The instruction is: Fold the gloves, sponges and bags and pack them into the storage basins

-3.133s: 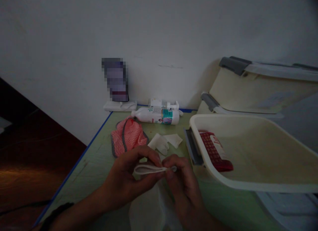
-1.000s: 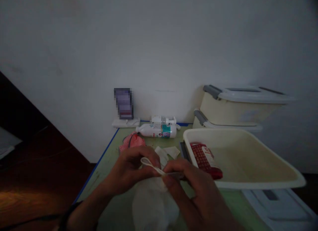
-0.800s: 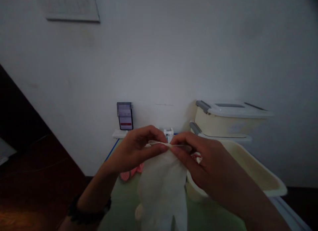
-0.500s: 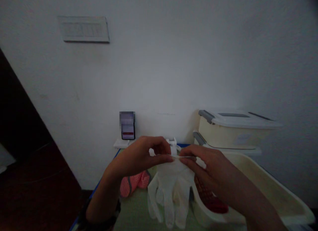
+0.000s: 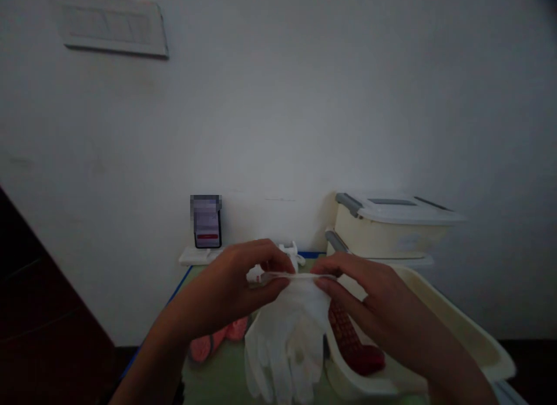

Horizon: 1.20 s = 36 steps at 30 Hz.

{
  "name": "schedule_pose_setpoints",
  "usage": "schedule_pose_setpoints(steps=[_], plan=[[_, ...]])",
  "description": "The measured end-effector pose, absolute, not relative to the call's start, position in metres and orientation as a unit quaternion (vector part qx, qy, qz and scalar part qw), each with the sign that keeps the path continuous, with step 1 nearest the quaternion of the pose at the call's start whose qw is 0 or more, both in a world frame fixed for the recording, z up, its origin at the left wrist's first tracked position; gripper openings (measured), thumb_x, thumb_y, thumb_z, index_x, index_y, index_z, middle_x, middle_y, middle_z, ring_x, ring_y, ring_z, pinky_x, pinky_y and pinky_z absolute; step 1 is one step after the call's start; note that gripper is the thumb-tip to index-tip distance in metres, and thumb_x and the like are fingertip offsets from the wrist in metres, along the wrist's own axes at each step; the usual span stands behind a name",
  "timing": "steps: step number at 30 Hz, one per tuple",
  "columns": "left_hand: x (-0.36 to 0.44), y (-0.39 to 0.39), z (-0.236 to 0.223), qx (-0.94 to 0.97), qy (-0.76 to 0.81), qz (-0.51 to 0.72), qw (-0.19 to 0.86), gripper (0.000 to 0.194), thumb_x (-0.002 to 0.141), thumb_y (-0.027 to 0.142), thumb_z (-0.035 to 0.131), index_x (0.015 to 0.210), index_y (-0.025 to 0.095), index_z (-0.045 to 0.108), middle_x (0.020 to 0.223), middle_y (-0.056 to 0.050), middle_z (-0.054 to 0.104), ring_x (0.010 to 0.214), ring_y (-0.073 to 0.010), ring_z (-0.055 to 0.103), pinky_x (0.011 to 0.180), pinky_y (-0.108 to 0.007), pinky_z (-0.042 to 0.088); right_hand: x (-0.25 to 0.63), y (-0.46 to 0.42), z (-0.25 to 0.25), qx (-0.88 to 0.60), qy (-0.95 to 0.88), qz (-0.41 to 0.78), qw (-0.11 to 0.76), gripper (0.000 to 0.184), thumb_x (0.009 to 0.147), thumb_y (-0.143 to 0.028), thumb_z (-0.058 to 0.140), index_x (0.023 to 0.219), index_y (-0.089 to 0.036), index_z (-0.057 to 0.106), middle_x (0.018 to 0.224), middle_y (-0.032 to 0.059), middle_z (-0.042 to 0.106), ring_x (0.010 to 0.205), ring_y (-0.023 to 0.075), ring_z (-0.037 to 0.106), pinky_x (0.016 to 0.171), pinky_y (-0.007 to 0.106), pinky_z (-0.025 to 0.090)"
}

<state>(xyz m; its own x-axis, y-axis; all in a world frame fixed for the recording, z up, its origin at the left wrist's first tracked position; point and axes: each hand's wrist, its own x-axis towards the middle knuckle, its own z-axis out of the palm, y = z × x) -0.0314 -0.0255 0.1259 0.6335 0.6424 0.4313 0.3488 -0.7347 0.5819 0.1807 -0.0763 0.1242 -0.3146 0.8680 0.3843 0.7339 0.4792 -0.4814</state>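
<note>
A thin white disposable glove [image 5: 285, 335] hangs fingers down in front of me, its cuff held level at the top. My left hand [image 5: 252, 277] pinches the cuff's left part between thumb and fingers. On the cuff's right part, my right hand [image 5: 361, 295] has a similar pinch, a short gap from the left. Below my left hand a pink cloth [image 5: 217, 338] with dark edging lies on the green table [image 5: 217, 382]. White bottles behind my hands are mostly hidden; a pump top [image 5: 289, 254] shows between them.
A cream bin [image 5: 461, 324] stands open at the right with a red packet [image 5: 354, 344] inside. Behind it are stacked lidded boxes [image 5: 391, 234]. A phone [image 5: 207, 225] leans on a white power strip [image 5: 198, 256] against the wall. A switch panel [image 5: 115, 25] is higher up.
The glove, earlier bunched and folded at its cuff, now hangs down with its fingers showing. My hands have moved slightly apart along the cuff. The view has tilted upward.
</note>
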Motion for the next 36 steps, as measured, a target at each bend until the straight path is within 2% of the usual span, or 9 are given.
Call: schedule_pose_setpoints(steps=[5, 9, 15, 21, 24, 27, 29, 32, 36], plan=[[-0.034, -0.028, 0.127, 0.861, 0.261, 0.401, 0.172, 0.012, 0.079, 0.013, 0.063, 0.088, 0.021, 0.062, 0.079, 0.005, 0.068, 0.071, -0.0072, 0.062, 0.065, -0.014, 0.047, 0.186, -0.081, 0.127, -0.476, -0.815, 0.098, 0.315, 0.013, 0.094, -0.026, 0.046, 0.1, -0.029, 0.058, 0.097, -0.0076, 0.069, 0.087, 0.0082, 0.063, 0.077, 0.021, 0.043], [-0.035, -0.025, 0.126, 0.861, 0.256, 0.405, 0.17, 0.009, 0.079, 0.016, 0.066, 0.085, 0.022, 0.065, 0.078, 0.007, 0.07, 0.07, -0.0055, 0.064, 0.066, -0.011, 0.048, 0.19, -0.081, 0.125, -0.479, -0.812, 0.098, 0.319, 0.016, 0.093, -0.026, 0.048, 0.105, -0.03, 0.057, 0.102, -0.0069, 0.069, 0.091, 0.0098, 0.064, 0.079, 0.022, 0.044], [-0.033, -0.022, 0.125, 0.87, 0.229, 0.393, 0.192, 0.009, 0.081, 0.012, 0.063, 0.084, 0.021, 0.065, 0.081, 0.005, 0.071, 0.076, -0.0063, 0.066, 0.07, -0.012, 0.049, 0.19, -0.081, 0.124, -0.479, -0.801, 0.124, 0.337, 0.007, 0.088, -0.025, 0.056, 0.095, -0.027, 0.056, 0.092, -0.0044, 0.067, 0.083, 0.012, 0.061, 0.074, 0.024, 0.046], [-0.037, -0.021, 0.125, 0.878, 0.189, 0.402, 0.179, 0.009, 0.082, 0.013, 0.064, 0.082, 0.022, 0.064, 0.093, 0.004, 0.068, 0.084, -0.0065, 0.064, 0.076, -0.013, 0.047, 0.19, -0.082, 0.128, -0.46, -0.806, 0.144, 0.343, 0.007, 0.087, -0.019, 0.054, 0.092, -0.025, 0.055, 0.089, -0.0037, 0.063, 0.08, 0.0102, 0.058, 0.061, 0.018, 0.045], [-0.041, -0.022, 0.127, 0.881, 0.192, 0.399, 0.167, 0.007, 0.08, 0.015, 0.066, 0.079, 0.022, 0.065, 0.095, 0.003, 0.064, 0.087, -0.0084, 0.062, 0.079, -0.015, 0.046, 0.192, -0.082, 0.129, -0.456, -0.813, 0.135, 0.336, 0.003, 0.09, -0.021, 0.052, 0.091, -0.023, 0.054, 0.088, -0.0033, 0.062, 0.08, 0.0096, 0.057, 0.066, 0.019, 0.044], [-0.041, -0.024, 0.128, 0.87, 0.165, 0.401, 0.233, 0.007, 0.078, 0.018, 0.069, 0.076, 0.021, 0.063, 0.09, 0.001, 0.062, 0.086, -0.0114, 0.06, 0.077, -0.019, 0.047, 0.194, -0.082, 0.13, -0.435, -0.826, 0.129, 0.334, 0.004, 0.092, -0.023, 0.05, 0.092, -0.022, 0.054, 0.095, -0.0011, 0.061, 0.089, 0.0102, 0.056, 0.081, 0.022, 0.041], [-0.038, -0.025, 0.127, 0.853, 0.135, 0.4, 0.308, 0.009, 0.078, 0.022, 0.069, 0.075, 0.02, 0.061, 0.085, 0.0, 0.062, 0.086, -0.0145, 0.06, 0.078, -0.024, 0.048, 0.195, -0.082, 0.131, -0.413, -0.836, 0.147, 0.33, 0.006, 0.093, -0.023, 0.049, 0.094, -0.02, 0.054, 0.099, 0.0011, 0.059, 0.094, 0.011, 0.055, 0.084, 0.023, 0.04], [-0.031, -0.023, 0.122, 0.803, 0.088, 0.419, 0.414, 0.016, 0.079, 0.031, 0.067, 0.071, 0.019, 0.059, 0.069, 0.0, 0.059, 0.081, -0.0168, 0.059, 0.08, -0.031, 0.049, 0.197, -0.079, 0.131, -0.38, -0.837, 0.198, 0.34, 0.006, 0.093, -0.023, 0.048, 0.092, -0.019, 0.054, 0.097, 0.0027, 0.058, 0.09, 0.0119, 0.055, 0.079, 0.023, 0.041], [-0.022, -0.018, 0.111, 0.727, 0.071, 0.452, 0.511, 0.024, 0.076, 0.04, 0.07, 0.067, 0.021, 0.058, 0.06, 0.0, 0.051, 0.075, -0.0176, 0.056, 0.066, -0.029, 0.049, 0.199, -0.074, 0.125, -0.302, -0.809, 0.296, 0.409, 0.01, 0.093, -0.027, 0.048, 0.087, -0.02, 0.053, 0.09, 0.0028, 0.055, 0.082, 0.0128, 0.053, 0.072, 0.025, 0.042]])
